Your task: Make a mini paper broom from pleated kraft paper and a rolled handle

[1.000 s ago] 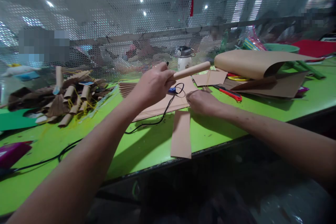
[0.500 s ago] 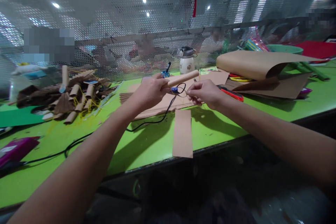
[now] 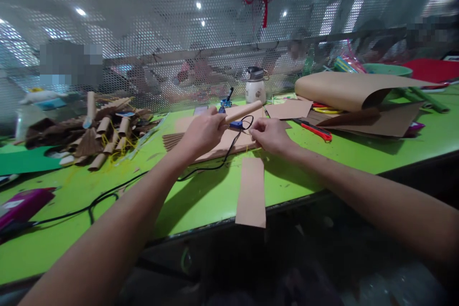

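My left hand (image 3: 203,130) is wrapped round a rolled brown paper tube (image 3: 244,111), holding it level above the green table (image 3: 201,196). My right hand (image 3: 269,135) is closed in a pinch just right of the tube's near end; what it pinches is too small to make out. Under both hands lie a blue glue gun (image 3: 236,125) with its black cord (image 3: 107,197) and a stack of brown paper sheets (image 3: 218,146). A brown paper strip (image 3: 251,192) lies in front, its end over the table edge.
A heap of finished paper rolls and fans (image 3: 93,131) sits at left, a magenta object (image 3: 19,203) nearer. A red utility knife (image 3: 315,130), large curled brown sheets (image 3: 351,88) and a white bottle (image 3: 255,86) stand at right and back. A perforated screen (image 3: 143,48) closes the far side.
My right hand rose off the table, came to the tube's end and pinched there. My left hand lowered the tube and drew it slightly nearer.
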The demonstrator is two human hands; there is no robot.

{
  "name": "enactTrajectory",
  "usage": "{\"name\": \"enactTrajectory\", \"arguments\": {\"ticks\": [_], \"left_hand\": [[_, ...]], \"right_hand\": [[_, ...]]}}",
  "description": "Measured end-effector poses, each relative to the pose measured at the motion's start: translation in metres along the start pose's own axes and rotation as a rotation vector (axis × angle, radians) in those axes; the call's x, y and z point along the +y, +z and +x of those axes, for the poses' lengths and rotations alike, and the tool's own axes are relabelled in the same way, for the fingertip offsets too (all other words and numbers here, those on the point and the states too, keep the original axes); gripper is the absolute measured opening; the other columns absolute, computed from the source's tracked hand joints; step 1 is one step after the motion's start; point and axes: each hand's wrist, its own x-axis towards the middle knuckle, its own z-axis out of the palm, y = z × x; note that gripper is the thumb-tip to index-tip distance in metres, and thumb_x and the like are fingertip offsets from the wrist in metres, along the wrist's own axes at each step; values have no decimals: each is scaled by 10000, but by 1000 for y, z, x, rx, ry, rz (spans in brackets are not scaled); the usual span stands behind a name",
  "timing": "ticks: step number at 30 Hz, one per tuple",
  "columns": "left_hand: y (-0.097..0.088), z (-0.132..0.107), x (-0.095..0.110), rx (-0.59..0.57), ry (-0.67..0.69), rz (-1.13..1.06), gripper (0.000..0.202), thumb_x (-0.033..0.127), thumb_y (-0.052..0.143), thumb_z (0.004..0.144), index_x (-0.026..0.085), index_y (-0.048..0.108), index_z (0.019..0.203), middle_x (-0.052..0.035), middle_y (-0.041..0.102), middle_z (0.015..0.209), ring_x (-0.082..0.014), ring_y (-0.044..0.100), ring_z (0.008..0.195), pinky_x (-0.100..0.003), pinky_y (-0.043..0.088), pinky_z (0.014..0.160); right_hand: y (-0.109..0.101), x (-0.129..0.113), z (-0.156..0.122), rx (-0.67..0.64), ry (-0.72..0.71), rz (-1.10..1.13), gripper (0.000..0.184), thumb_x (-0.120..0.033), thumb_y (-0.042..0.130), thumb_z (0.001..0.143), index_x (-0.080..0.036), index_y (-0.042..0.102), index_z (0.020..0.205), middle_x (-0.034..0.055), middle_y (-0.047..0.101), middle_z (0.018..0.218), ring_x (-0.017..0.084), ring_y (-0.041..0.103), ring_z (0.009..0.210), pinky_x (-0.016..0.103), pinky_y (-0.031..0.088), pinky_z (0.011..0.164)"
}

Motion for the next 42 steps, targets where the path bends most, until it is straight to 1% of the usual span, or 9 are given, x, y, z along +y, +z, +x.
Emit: {"name": "enactTrajectory", "arguments": {"ticks": [9, 15, 18, 21, 25, 29, 34, 38, 42], "left_hand": [[10, -6, 10, -25, 31, -115, 215, 278, 467, 903, 171, 652, 884, -57, 536, 838, -166, 499, 676, -282, 353, 599], [8, -10, 16, -33, 56, -202, 229, 286, 483, 896, 173, 668, 969, -50, 544, 837, -171, 515, 694, -280, 361, 600], [10, -10, 20, -68, 60, -247, 211, 270, 488, 891, 167, 667, 931, -51, 554, 848, -170, 530, 707, -280, 378, 616], [17, -10, 22, -79, 51, -233, 214, 269, 487, 891, 164, 670, 924, -61, 561, 858, -170, 525, 697, -285, 377, 611], [23, -12, 16, -85, 36, -205, 255, 275, 468, 902, 170, 670, 1016, -64, 558, 854, -165, 514, 684, -279, 367, 588], [20, -15, 11, -98, 61, -235, 254, 274, 472, 900, 160, 674, 1004, -71, 569, 869, -169, 531, 725, -278, 384, 618], [11, -21, 21, -133, 130, -315, 184, 263, 505, 888, 154, 652, 906, -54, 552, 845, -158, 519, 718, -274, 380, 625], [10, -24, 33, -183, 217, -332, 177, 256, 499, 900, 166, 596, 782, -31, 509, 804, -142, 488, 703, -269, 363, 632], [10, -24, 34, -187, 198, -324, 193, 255, 499, 898, 160, 579, 749, -30, 506, 795, -138, 480, 693, -272, 355, 631]], "right_hand": [[-27, 4, 5, 112, -49, -101, 105, -156, 561, 766, -145, 602, 670, 13, 589, 582, 135, 569, 491, 251, 435, 484], [-65, -3, -20, 95, -350, -228, 95, -182, 571, 805, -165, 613, 721, 4, 576, 642, 119, 498, 553, 244, 381, 519], [-64, 1, -36, -11, -415, -307, 105, -139, 541, 806, -162, 590, 717, -1, 554, 639, 113, 468, 554, 244, 359, 537], [-52, 4, -44, -68, -461, -384, 115, -108, 515, 807, -152, 573, 718, 10, 561, 654, 118, 467, 575, 252, 345, 564], [-45, -1, -40, 12, -370, -320, 107, -138, 528, 819, -149, 595, 737, 9, 576, 639, 118, 469, 550, 252, 343, 549], [-63, -15, -47, 52, -392, -305, 81, -151, 538, 826, -163, 594, 768, 25, 603, 692, 133, 505, 575, 263, 383, 568], [-74, -18, -91, -176, -577, -388, 90, -114, 494, 854, -174, 549, 814, 64, 625, 795, 165, 533, 671, 297, 424, 641], [-51, -8, -115, -407, -681, -482, 156, -88, 438, 883, -155, 557, 808, 102, 623, 830, 205, 537, 778, 330, 444, 689], [-37, -9, -115, -438, -636, -561, 186, -170, 422, 932, -137, 588, 856, 109, 624, 855, 224, 529, 823, 376, 445, 761]]}}
